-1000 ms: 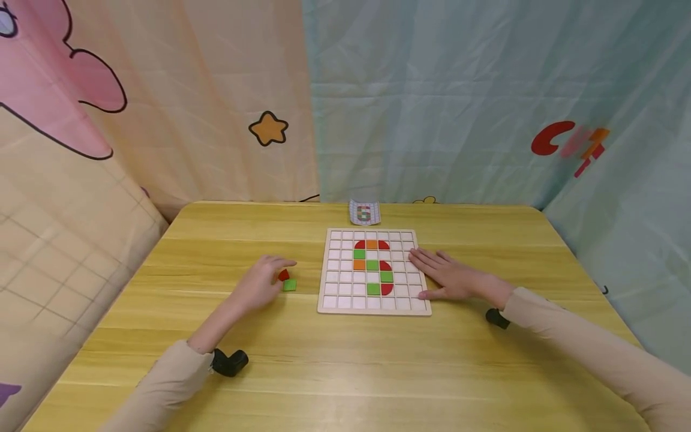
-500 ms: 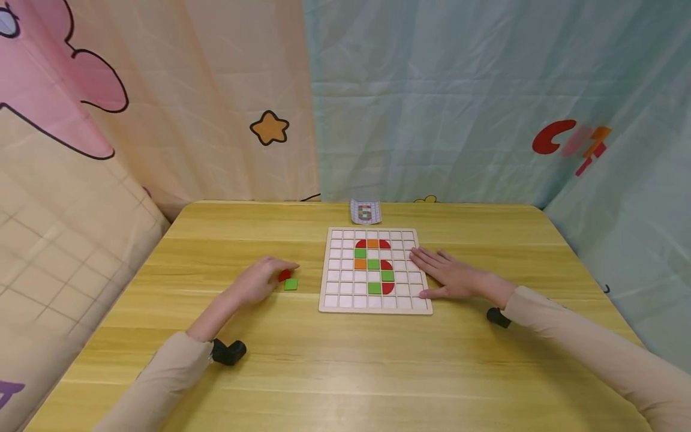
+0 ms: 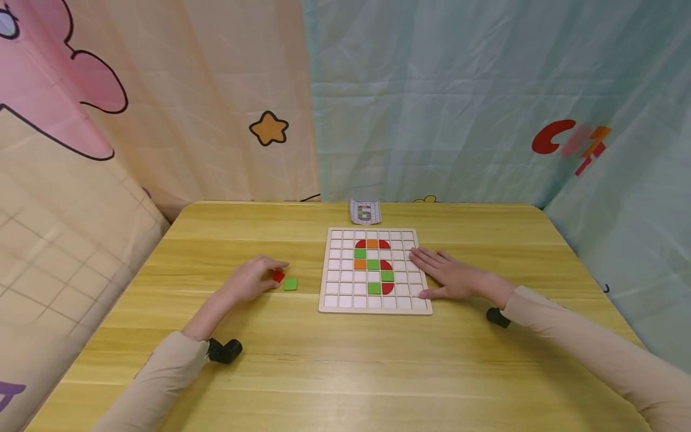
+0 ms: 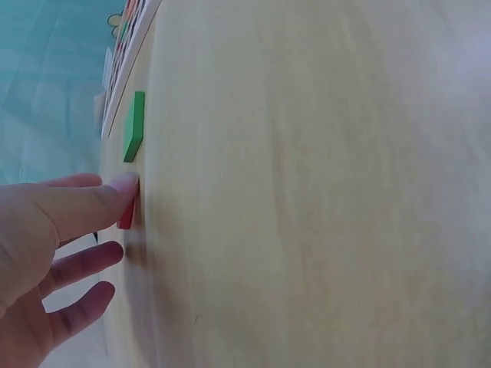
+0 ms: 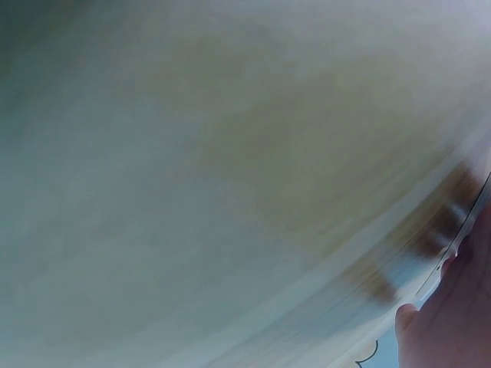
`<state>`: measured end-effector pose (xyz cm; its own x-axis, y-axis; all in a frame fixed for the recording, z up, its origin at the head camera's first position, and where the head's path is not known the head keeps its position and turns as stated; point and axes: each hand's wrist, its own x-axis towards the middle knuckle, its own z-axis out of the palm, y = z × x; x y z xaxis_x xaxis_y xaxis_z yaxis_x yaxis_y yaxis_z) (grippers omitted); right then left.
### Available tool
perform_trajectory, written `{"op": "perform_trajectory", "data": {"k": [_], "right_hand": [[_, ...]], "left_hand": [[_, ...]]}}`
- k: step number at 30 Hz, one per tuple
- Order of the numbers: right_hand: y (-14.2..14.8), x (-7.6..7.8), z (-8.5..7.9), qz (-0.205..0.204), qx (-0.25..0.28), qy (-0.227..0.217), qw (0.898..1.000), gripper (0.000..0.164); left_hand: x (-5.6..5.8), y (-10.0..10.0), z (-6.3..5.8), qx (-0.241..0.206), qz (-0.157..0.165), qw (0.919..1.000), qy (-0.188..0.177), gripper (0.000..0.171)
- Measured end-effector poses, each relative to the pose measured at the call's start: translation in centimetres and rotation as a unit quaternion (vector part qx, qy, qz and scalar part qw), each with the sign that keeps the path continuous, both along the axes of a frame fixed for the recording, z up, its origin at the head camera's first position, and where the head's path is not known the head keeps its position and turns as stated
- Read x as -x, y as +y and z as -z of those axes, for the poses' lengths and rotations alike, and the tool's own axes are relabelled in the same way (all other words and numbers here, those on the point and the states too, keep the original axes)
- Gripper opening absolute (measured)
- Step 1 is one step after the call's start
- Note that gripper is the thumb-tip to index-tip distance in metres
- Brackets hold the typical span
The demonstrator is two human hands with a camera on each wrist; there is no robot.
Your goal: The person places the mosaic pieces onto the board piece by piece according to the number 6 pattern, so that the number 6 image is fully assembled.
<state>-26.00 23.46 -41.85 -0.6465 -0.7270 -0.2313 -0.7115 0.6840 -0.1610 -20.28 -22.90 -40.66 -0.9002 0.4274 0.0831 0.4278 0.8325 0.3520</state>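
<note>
My left hand (image 3: 252,281) pinches a small red tile (image 3: 278,276) between thumb and fingers, left of the grid board (image 3: 331,281). In the left wrist view the thumb lies over that red tile (image 4: 126,218), hiding part of it, while the other fingers stay spread. A green square tile (image 3: 291,284) lies flat on the table just right of the red one. My right hand (image 3: 452,277) rests flat with straight fingers on the board's right edge. Red, orange and green tiles sit in the board's cells in a curved figure.
Behind the board lies a small printed card (image 3: 365,212) with a coloured grid figure. The wooden table (image 3: 345,366) ends at curtains (image 3: 410,102) at the back and sides. A black camera mount (image 3: 224,351) juts from the left wrist.
The left hand has drawn slightly back to the left, and the red tile has moved left with it, away from the green tile. The right hand has stayed in place.
</note>
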Motion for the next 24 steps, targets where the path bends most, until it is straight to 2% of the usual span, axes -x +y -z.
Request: {"op": "perform_trajectory", "data": {"k": [11,17,24], "right_hand": [[0.0,-0.2,-0.1,0.0,0.003,-0.003,1.0,0.092],[0.0,0.0,-0.1,0.001,0.004,-0.001,1.0,0.093],[0.0,0.0,-0.2,-0.001,-0.003,-0.001,1.0,0.093]], "left_hand": [[0.3,-1.1,0.0,0.009,0.001,0.9999,-0.013,0.031],[0.3,-1.5,-0.1,0.003,-0.02,0.9997,-0.013,0.028],[0.1,-1.6,0.1,0.002,-0.027,0.9996,0.0,0.022]]}}
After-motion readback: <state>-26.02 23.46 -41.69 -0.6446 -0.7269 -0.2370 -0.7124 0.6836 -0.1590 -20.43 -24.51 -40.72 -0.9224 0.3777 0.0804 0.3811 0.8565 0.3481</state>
